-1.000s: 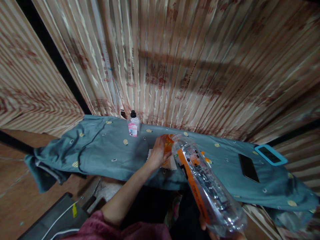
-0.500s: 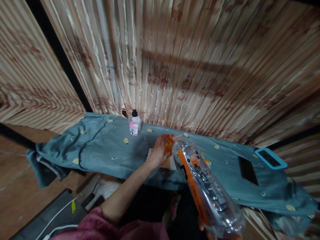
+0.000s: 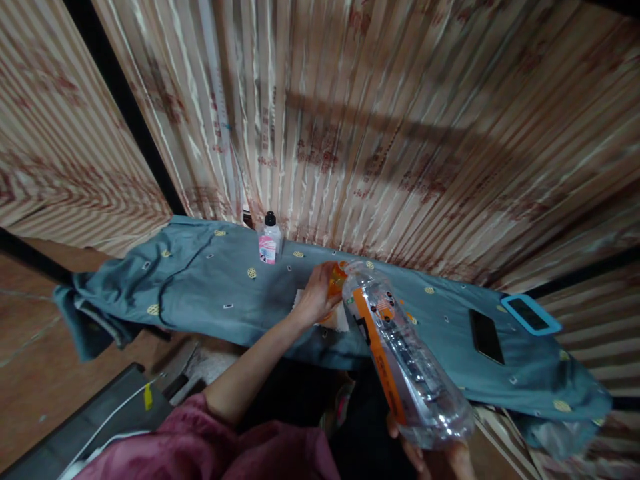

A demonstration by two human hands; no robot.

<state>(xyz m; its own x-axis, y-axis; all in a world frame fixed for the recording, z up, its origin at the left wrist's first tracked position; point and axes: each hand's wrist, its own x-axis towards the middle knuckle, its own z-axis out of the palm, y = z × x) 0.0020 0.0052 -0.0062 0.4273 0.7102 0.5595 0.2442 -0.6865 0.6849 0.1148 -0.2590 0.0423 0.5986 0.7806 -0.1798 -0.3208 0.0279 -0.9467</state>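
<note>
A large clear plastic bottle (image 3: 415,360) with an orange-striped label lies tilted in front of me, its neck pointing away and to the left. My right hand (image 3: 430,460) is wrapped round its base, partly hidden by it. At the neck, my left hand (image 3: 319,293) grips a small see-through orange cup-like piece (image 3: 337,279); whether it touches the bottle mouth I cannot tell. Beneath the left hand, a white and orange packet (image 3: 340,320) lies on the blue-green cloth (image 3: 200,287). Some small orange thing (image 3: 410,317) shows just beyond the bottle.
A clear squeeze bottle (image 3: 270,241) with a black cap and pink label stands at the back of the cloth. To the right lie a dark phone (image 3: 486,335) and a blue-framed device (image 3: 531,315). A striped curtain (image 3: 320,120) hangs behind; a dark case (image 3: 95,420) is at lower left.
The bottle's base has risen slightly and come left, with my right hand showing more beneath it. The view has shifted a little; my left hand keeps its grip on the orange piece.
</note>
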